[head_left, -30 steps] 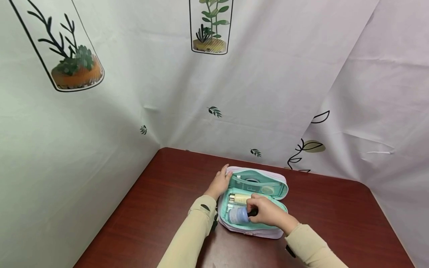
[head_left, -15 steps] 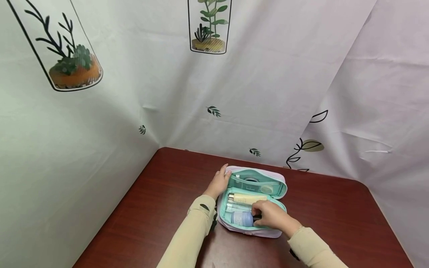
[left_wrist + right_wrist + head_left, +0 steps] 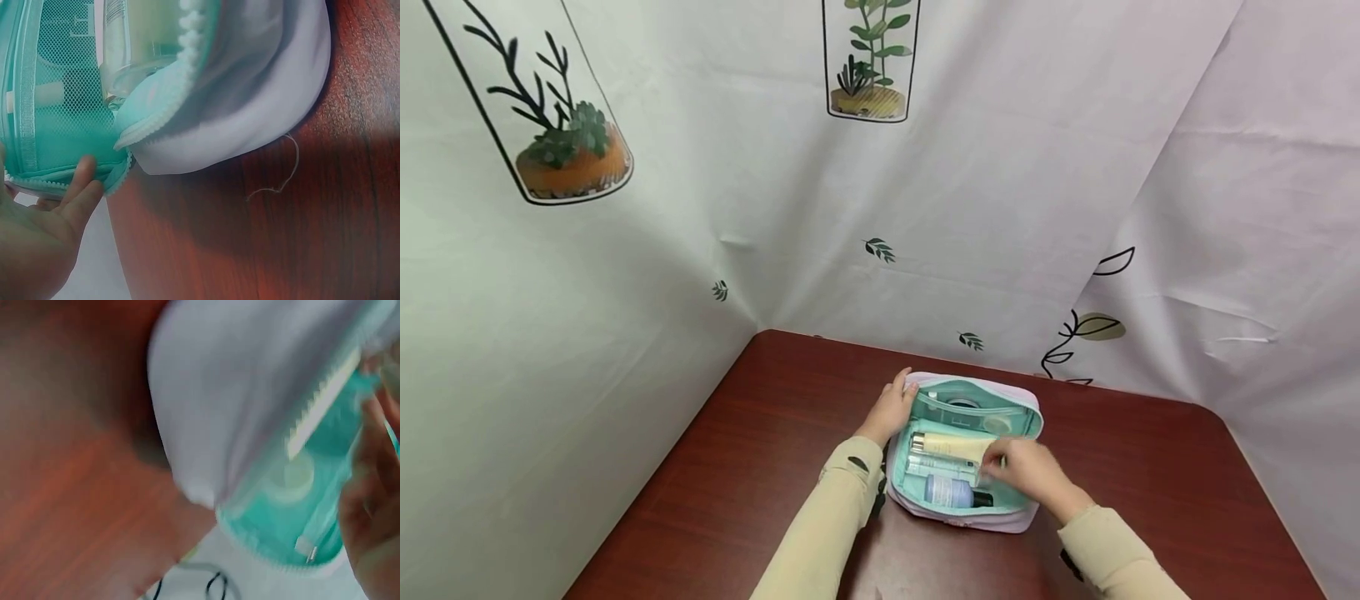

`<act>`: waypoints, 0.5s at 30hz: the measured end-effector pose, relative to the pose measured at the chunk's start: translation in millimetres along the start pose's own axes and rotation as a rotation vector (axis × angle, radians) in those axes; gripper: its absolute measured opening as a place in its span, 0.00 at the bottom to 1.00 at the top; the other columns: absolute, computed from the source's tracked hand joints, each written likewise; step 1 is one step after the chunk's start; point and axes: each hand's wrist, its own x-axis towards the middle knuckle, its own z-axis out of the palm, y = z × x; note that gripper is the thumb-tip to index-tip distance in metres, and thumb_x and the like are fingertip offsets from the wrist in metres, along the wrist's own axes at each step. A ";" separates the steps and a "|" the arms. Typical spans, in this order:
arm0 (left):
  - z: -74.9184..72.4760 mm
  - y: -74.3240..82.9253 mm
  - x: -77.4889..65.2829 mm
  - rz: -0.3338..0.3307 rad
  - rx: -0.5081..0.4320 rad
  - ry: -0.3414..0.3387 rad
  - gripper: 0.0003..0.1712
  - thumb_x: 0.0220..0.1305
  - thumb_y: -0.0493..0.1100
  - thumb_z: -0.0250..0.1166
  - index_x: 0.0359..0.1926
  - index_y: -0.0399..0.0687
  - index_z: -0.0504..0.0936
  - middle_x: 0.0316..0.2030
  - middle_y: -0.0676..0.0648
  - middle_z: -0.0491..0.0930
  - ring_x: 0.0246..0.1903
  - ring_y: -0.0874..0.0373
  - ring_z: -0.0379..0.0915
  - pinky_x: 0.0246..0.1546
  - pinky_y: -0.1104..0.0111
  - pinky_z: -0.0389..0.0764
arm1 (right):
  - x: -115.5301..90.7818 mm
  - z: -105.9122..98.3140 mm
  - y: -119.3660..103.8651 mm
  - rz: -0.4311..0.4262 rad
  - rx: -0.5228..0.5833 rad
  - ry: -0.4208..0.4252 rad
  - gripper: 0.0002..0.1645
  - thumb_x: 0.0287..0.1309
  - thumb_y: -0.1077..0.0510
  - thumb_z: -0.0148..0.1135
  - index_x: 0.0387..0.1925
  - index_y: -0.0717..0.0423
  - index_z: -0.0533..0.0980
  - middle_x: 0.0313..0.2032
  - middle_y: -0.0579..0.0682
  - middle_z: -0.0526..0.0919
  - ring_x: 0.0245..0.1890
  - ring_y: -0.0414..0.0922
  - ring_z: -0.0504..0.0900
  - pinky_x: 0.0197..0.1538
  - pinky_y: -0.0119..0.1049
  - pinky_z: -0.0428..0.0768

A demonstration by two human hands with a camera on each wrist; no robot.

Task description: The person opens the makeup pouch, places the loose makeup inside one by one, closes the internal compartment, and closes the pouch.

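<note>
A pale pink cosmetic bag [image 3: 977, 522] with a mint lining lies unzipped on the table. Its lid leans back, held at the left edge between the fingers and thumb of my left hand [image 3: 891, 412]. Inside, a blue bottle [image 3: 948, 492] with a black cap [image 3: 982, 499] lies along the front, label up. Behind it lie a clear tube [image 3: 936, 467] and a cream-yellow tube [image 3: 951, 446] with a metallic cap. My right hand [image 3: 1026, 471], blurred, hovers above the bag's right half with loosely bent fingers, overlapping the tubes' right ends.
A mesh pocket [image 3: 69, 56] in the lid holds small items, among them a round pale one [image 3: 290, 479]. The dark red wooden table [image 3: 760, 467] meets a printed fabric wall [image 3: 820, 250] behind and at the left. A loose thread [image 3: 284, 181] hangs from the bag.
My right hand has laid the blue bottle down inside the bag, let go of its black cap and moved up and right. The left hand has stayed at the lid's edge.
</note>
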 end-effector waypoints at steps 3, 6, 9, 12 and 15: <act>-0.4 0.7 0.3 -0.003 -0.008 -0.012 0.30 0.72 0.57 0.40 0.71 0.57 0.51 0.61 0.37 0.60 0.58 0.43 0.63 0.55 0.49 0.65 | 7.5 -17.4 15.6 0.185 0.005 0.214 0.10 0.46 0.61 0.69 0.29 0.54 0.74 0.29 0.45 0.72 0.27 0.41 0.71 0.28 0.38 0.70; -1.7 0.6 1.0 -0.001 -0.017 -0.009 0.30 0.72 0.56 0.40 0.71 0.56 0.51 0.61 0.36 0.60 0.58 0.42 0.62 0.54 0.47 0.65 | 14.5 -33.3 31.4 0.307 0.043 0.290 0.20 0.47 0.64 0.68 0.42 0.62 0.69 0.38 0.57 0.69 0.34 0.52 0.72 0.33 0.46 0.72; -2.7 0.0 1.5 -0.002 -0.019 -0.009 0.30 0.72 0.56 0.41 0.71 0.56 0.51 0.62 0.37 0.60 0.59 0.42 0.62 0.54 0.47 0.64 | 19.4 -41.1 44.4 0.329 0.073 0.195 0.30 0.51 0.65 0.65 0.55 0.65 0.65 0.50 0.66 0.67 0.47 0.61 0.71 0.43 0.54 0.72; -3.1 1.6 0.5 -0.010 -0.008 -0.001 0.31 0.72 0.56 0.41 0.72 0.58 0.49 0.62 0.36 0.58 0.57 0.42 0.63 0.53 0.47 0.66 | 22.3 -41.1 52.3 0.324 0.112 0.089 0.27 0.57 0.66 0.58 0.58 0.66 0.66 0.53 0.68 0.70 0.45 0.59 0.73 0.43 0.52 0.73; -3.5 11.4 -4.8 0.031 0.036 0.134 0.31 0.72 0.54 0.44 0.72 0.59 0.49 0.59 0.37 0.59 0.36 0.47 0.75 0.35 0.56 0.76 | 23.3 -37.8 56.9 0.339 0.157 0.064 0.20 0.61 0.68 0.52 0.55 0.67 0.69 0.49 0.68 0.74 0.37 0.54 0.74 0.37 0.46 0.73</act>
